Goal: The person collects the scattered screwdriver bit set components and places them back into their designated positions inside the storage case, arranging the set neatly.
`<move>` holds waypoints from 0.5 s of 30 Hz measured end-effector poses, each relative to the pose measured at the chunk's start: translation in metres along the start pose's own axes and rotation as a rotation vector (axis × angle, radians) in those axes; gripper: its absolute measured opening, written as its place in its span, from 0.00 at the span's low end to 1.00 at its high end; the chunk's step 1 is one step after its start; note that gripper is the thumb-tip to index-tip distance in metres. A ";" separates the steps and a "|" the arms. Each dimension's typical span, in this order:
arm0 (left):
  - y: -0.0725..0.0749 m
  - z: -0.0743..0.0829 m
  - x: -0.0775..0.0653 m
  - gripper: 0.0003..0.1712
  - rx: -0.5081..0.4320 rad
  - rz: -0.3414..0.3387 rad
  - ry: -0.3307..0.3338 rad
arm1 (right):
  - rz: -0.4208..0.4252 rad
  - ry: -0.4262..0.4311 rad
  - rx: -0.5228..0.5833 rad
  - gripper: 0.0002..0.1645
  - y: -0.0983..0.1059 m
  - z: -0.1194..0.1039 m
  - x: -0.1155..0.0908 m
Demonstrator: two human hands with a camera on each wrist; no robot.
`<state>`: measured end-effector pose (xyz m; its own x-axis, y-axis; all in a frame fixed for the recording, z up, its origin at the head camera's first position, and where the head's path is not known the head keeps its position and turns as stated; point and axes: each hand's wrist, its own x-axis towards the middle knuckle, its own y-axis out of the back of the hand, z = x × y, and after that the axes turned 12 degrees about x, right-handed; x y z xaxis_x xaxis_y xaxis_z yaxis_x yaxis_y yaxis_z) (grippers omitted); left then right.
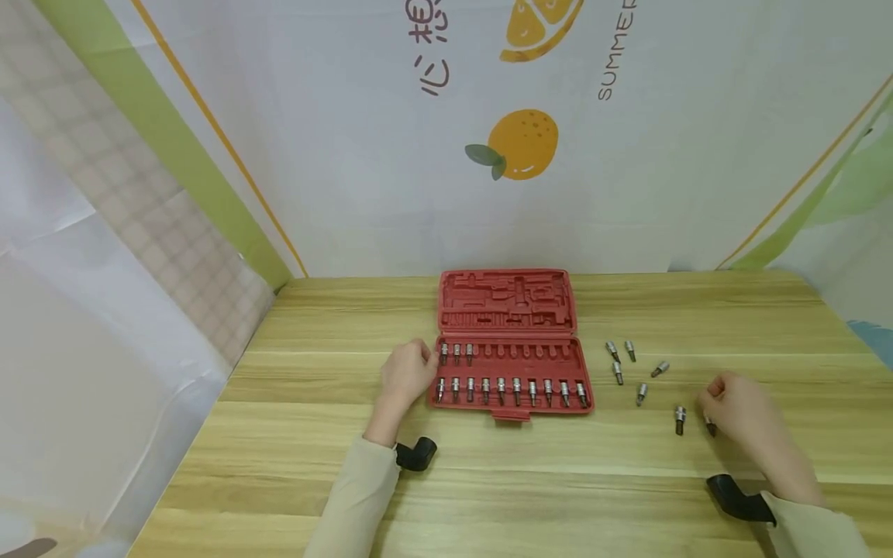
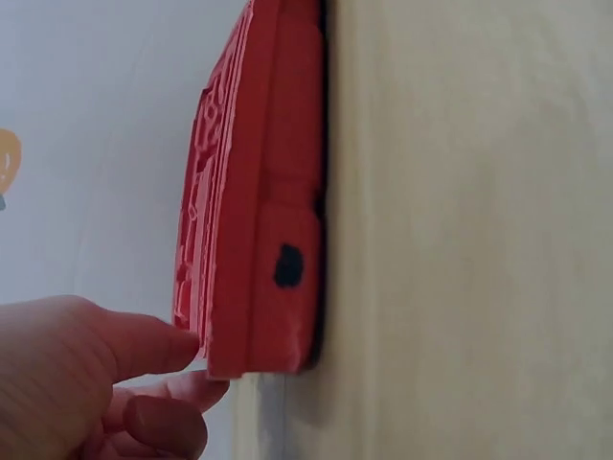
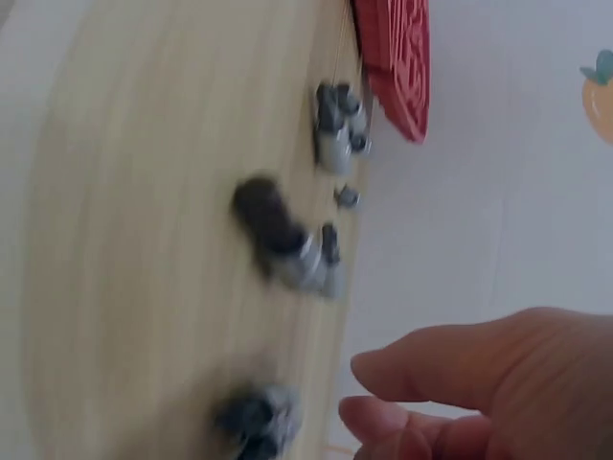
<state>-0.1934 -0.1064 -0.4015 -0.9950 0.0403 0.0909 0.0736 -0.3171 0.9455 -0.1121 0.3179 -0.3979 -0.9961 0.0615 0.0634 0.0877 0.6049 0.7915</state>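
A red plastic case [image 1: 512, 411] lies unfolded on the table, with several bit sockets [image 1: 517, 387] in a full front row and three at the left of its back row. My left hand [image 1: 409, 370] is at the case's left edge; in the left wrist view, thumb and index finger pinch the corner of the red case [image 2: 268, 192]. Over to the right, my right hand [image 1: 743, 407] hovers beside a bit socket [image 1: 710, 427], partly hidden by the hand. In the right wrist view, thumb and fingertips [image 3: 388, 369] stand slightly apart, holding nothing.
Between case and right hand, several loose bit sockets lie scattered, including an upright-looking one [image 1: 680, 420] and a tilted one [image 1: 660, 369]. The wooden table [image 1: 293, 387] meets a printed cloth wall [image 1: 377, 194] behind. Black wrist mounts [image 1: 418, 454] sit below both hands.
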 end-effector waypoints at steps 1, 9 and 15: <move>0.000 -0.001 0.000 0.11 -0.010 -0.008 -0.003 | -0.002 0.000 -0.005 0.11 0.002 0.003 -0.001; -0.001 -0.004 0.000 0.08 -0.068 -0.046 0.002 | -0.036 -0.005 -0.065 0.13 0.009 0.018 -0.006; -0.002 -0.005 0.001 0.09 -0.112 -0.057 0.025 | -0.078 -0.024 -0.072 0.13 0.010 0.020 -0.005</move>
<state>-0.1951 -0.1109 -0.4044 -0.9989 0.0382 0.0287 0.0101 -0.4185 0.9081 -0.1061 0.3394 -0.4024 -0.9993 0.0354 -0.0141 0.0077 0.5502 0.8350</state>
